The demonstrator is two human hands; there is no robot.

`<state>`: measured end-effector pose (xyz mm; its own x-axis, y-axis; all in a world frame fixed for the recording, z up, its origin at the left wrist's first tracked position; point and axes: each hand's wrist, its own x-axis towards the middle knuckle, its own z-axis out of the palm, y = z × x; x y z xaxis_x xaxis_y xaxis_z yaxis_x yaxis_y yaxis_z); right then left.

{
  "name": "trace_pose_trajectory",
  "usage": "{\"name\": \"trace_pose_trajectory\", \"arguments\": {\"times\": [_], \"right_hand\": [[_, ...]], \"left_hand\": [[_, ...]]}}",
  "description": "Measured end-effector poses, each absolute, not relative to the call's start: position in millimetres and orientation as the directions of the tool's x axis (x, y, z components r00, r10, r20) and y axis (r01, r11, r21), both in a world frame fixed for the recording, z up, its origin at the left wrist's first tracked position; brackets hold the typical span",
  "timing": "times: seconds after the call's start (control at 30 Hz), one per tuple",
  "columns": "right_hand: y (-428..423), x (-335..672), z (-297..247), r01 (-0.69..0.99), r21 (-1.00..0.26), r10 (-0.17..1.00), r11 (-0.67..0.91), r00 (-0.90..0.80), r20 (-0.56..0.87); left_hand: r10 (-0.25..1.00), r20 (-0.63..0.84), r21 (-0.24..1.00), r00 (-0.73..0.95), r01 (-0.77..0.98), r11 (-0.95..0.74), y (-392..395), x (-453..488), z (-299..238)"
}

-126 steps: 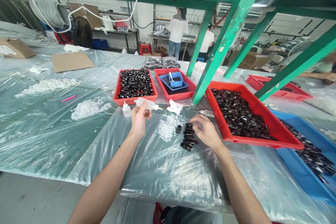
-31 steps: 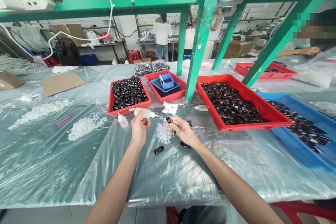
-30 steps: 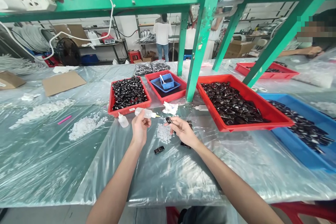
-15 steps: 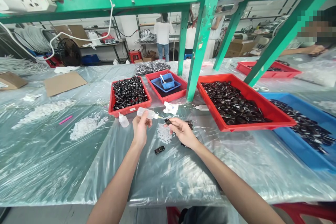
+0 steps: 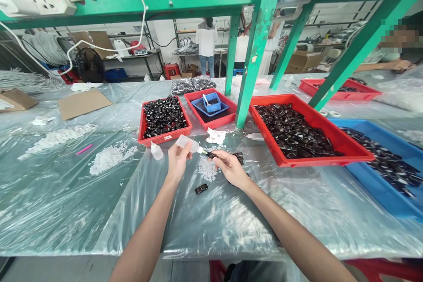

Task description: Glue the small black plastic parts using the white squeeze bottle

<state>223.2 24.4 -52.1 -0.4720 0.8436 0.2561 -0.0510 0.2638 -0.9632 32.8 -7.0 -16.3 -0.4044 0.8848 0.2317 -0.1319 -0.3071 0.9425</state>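
Observation:
My left hand (image 5: 178, 161) is closed around a clear squeeze bottle (image 5: 189, 144) with a thin nozzle, tilted down to the right. Its tip meets or nearly meets a small black plastic part (image 5: 211, 155) pinched in my right hand (image 5: 231, 168). Beneath them lies a pile of small white plastic pieces (image 5: 207, 168). A similar black case (image 5: 201, 189) with a shiny frame rests on the plastic sheet nearer to me. More black parts (image 5: 238, 157) lie behind my right hand, partly hidden by it.
A second small bottle (image 5: 156, 150) stands by a red tray (image 5: 141, 132) of black parts. Further right are a larger red tray (image 5: 280, 158) and a blue tray (image 5: 373, 185), both filled. A green post (image 5: 246, 79) rises between trays. White piles (image 5: 112, 158) lie left.
The squeeze bottle has tipped more steeply, its nozzle coming down to the black part. The black part has turned flatter in my right hand.

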Motion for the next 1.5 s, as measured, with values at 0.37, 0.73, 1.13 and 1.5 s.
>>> {"name": "trace_pose_trajectory", "arguments": {"times": [0.37,0.73,1.13,1.5], "right_hand": [[26.5,224.6,-52.0,-0.086,-0.967,0.847,0.24,-0.468,0.252],[26.0,225.0,-49.1,-0.105,-0.968,0.847,0.226,-0.47,0.249],[24.9,224.0,-48.3,-0.16,-0.959,0.843,0.233,-0.459,0.281],[24.4,223.5,-49.9,-0.209,-0.949,0.843,0.237,-0.441,0.307]], "left_hand": [[0.881,0.27,0.934,-0.389,-0.115,-0.337,-10.5,31.7,-11.9],[0.835,0.418,0.903,-0.358,0.065,-0.425,-16.8,34.6,-9.1],[0.81,0.421,0.898,-0.409,0.062,-0.436,-18.9,37.3,-6.4],[0.778,0.5,0.866,-0.38,0.184,-0.466,-19.9,36.9,-8.0]]}}
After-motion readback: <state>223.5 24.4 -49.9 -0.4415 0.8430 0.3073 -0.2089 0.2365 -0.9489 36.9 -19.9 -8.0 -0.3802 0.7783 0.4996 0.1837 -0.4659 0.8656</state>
